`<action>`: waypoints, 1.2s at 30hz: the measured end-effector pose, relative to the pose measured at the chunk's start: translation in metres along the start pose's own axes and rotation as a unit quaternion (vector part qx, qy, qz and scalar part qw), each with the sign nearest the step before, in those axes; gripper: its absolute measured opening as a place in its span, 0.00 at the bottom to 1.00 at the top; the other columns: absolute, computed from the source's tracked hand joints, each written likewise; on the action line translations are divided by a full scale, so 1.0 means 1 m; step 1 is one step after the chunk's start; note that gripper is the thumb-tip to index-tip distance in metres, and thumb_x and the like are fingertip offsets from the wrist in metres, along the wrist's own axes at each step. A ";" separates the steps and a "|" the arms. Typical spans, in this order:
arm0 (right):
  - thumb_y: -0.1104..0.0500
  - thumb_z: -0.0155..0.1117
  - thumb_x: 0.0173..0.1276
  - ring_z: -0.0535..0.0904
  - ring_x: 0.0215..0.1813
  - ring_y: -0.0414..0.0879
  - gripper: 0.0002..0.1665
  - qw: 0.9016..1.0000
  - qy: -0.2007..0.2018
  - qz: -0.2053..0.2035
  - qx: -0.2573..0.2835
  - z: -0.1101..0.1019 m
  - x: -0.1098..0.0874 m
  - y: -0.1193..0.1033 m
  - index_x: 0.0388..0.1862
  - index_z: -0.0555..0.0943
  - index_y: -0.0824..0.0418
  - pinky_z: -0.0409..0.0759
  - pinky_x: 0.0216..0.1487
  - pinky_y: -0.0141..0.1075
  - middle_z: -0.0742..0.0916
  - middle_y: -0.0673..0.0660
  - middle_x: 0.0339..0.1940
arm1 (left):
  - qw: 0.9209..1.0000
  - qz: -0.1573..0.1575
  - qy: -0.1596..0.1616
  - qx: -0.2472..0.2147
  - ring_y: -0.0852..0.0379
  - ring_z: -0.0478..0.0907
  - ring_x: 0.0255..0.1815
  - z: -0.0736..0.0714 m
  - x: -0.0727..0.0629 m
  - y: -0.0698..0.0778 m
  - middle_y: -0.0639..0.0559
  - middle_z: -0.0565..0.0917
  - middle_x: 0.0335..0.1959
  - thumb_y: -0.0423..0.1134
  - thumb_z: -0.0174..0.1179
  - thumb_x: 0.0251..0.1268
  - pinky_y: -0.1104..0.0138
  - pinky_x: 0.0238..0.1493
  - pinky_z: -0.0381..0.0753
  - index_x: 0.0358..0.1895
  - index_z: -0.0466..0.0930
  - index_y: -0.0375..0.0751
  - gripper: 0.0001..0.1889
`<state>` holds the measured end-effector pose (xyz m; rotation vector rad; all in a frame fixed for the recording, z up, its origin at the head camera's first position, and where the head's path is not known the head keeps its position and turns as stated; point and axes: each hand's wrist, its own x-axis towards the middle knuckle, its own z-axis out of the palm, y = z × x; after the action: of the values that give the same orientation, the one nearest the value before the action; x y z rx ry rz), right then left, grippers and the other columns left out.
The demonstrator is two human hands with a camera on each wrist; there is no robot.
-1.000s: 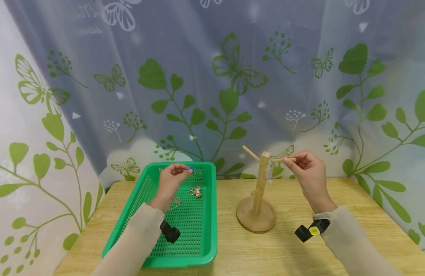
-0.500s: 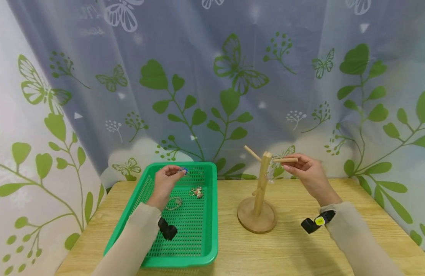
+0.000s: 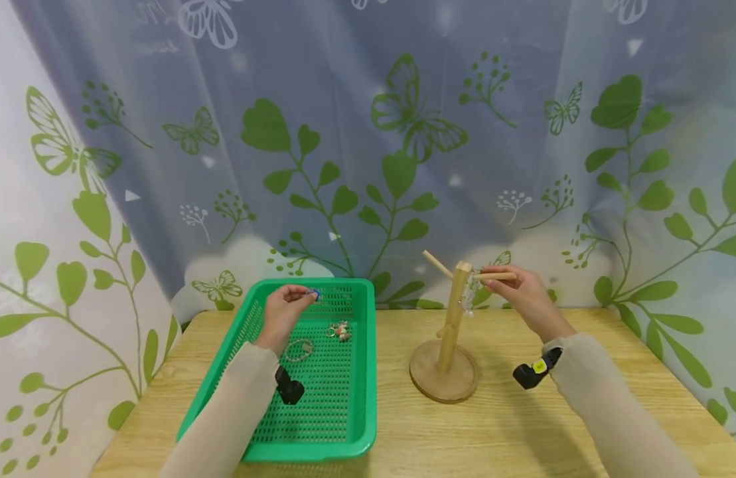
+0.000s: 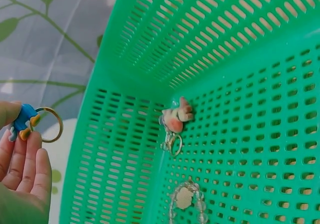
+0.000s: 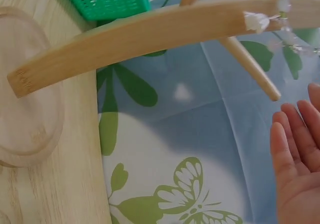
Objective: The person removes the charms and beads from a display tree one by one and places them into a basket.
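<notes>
My left hand is above the far end of the green basket, pinching a small blue keychain charm between thumb and fingers. Its gold ring sticks out freely in the left wrist view. My right hand is beside the right peg of a wooden stand, its fingertips close to a clear beaded bracelet hanging on that peg. In the right wrist view several fingers extend loosely below the bracelet and its white flower charm; the thumb is hidden there.
Inside the basket lie another keychain with a pinkish figure and a beaded bracelet. The stand's round base rests on the wooden table right of the basket. A patterned curtain hangs behind.
My right hand has shifted from the peg's outer end inward to the hanging bracelet. My left hand has drawn slightly left with the keychain, uncovering the bracelet in the basket.
</notes>
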<state>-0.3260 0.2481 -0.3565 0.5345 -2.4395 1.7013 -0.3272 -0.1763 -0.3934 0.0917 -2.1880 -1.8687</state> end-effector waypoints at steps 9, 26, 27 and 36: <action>0.54 0.56 0.71 0.78 0.50 0.33 0.28 1.000 -0.019 -0.002 -0.009 0.005 0.009 0.005 0.62 0.70 0.72 0.76 0.51 0.25 0.78 0.55 0.55 | 0.999 -0.030 -0.018 0.029 0.49 0.75 0.44 0.001 0.014 -0.012 0.51 0.80 0.36 0.38 0.65 0.60 0.63 0.44 0.74 0.46 0.78 0.35 0.14; 0.58 0.59 0.69 0.74 0.47 0.27 0.25 0.999 -0.022 0.025 0.024 0.007 0.009 0.013 0.57 0.73 0.76 0.75 0.50 0.24 0.66 0.71 0.68 | 0.996 -0.030 -0.051 0.063 0.56 0.76 0.41 -0.021 0.020 -0.038 0.47 0.80 0.40 0.35 0.64 0.61 0.51 0.55 0.73 0.47 0.76 0.32 0.14; 0.57 0.60 0.69 0.74 0.48 0.27 0.25 0.999 -0.018 0.024 0.020 0.006 0.008 0.014 0.56 0.74 0.75 0.75 0.50 0.24 0.66 0.70 0.68 | 0.996 -0.029 -0.054 0.065 0.56 0.76 0.40 -0.022 0.019 -0.039 0.47 0.80 0.40 0.34 0.64 0.61 0.50 0.55 0.73 0.47 0.76 0.32 0.14; 0.57 0.60 0.69 0.77 0.43 0.36 0.22 1.000 0.009 0.022 -0.020 -0.003 -0.002 0.020 0.57 0.76 0.67 0.78 0.46 0.29 0.80 0.50 0.42 | 0.990 -0.048 -0.099 0.084 0.41 0.76 0.47 -0.036 0.022 -0.051 0.47 0.81 0.38 0.34 0.64 0.60 0.49 0.54 0.74 0.44 0.76 0.31 0.12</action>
<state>-0.3315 0.2573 -0.3734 0.4602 -2.4846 1.6624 -0.3464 -0.2248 -0.4348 0.0463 -2.5156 -1.8090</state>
